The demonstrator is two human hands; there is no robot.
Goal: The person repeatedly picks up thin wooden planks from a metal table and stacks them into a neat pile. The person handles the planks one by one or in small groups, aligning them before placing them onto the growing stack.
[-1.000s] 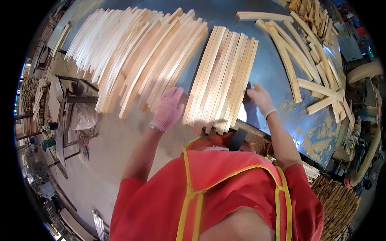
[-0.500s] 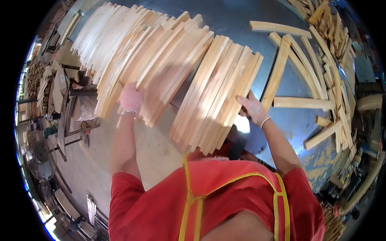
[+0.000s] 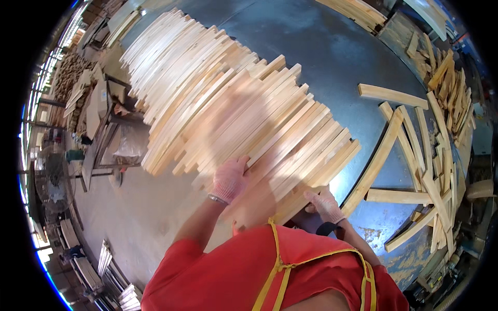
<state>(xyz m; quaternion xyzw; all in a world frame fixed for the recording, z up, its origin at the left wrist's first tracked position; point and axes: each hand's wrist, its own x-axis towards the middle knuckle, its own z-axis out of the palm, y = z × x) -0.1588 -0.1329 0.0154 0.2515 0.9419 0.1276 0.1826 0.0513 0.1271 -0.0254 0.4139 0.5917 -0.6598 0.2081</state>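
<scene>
A long row of pale wooden strips lies side by side on the blue-grey metal table, running from far left to near right. My left hand, in a pale knitted glove, is closed at the near ends of strips mid-row, its fingertips partly hidden. At the row's right end my right hand, gloved too, grips the outermost wooden strip, thumb on top and the other fingers mostly hidden. The strips' near ends by my chest are blurred.
Loose curved wooden pieces lie scattered on the right of the table. Beyond them is a heap of offcuts. A dark-framed stand is at the left, near a floor fan. More boards lie at the far edge.
The separate right-hand group of strips now sits against the rest of the row, with the gap closed. My left hand has moved right along the near ends; my right hand is lower.
</scene>
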